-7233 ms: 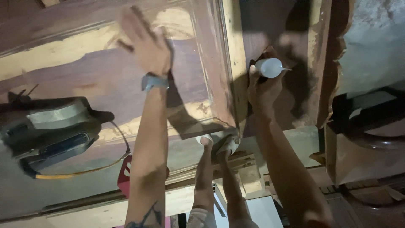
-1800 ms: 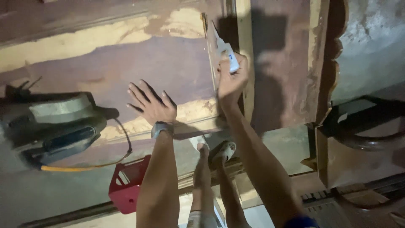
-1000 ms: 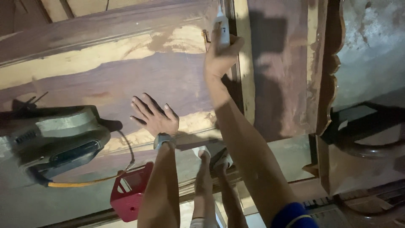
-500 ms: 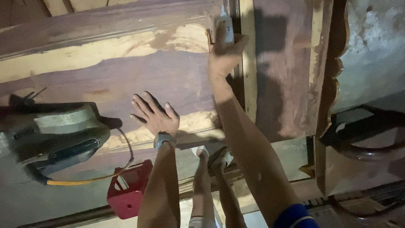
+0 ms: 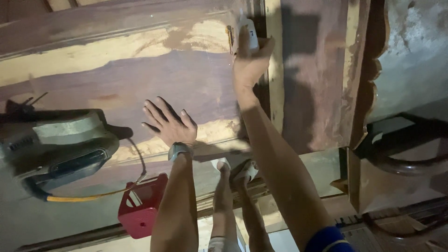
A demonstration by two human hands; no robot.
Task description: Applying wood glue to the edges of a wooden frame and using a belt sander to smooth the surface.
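A large wooden door panel, reddish brown with pale sanded patches, lies flat in front of me. My left hand rests palm down on it with the fingers spread; a watch sits on that wrist. My right hand is stretched to the far part of the panel, beside a dark groove, and grips a small white bottle with its tip pointing away from me. My legs and feet show below the panel's near edge.
A grey power sander with a yellow cord lies on the panel at the left. A red plastic box sits on the floor beneath. A carved wooden frame edge and dark furniture stand at the right.
My right hand has carried the white bottle further up along the groove. My left hand has come down to lie flat near the panel's near edge.
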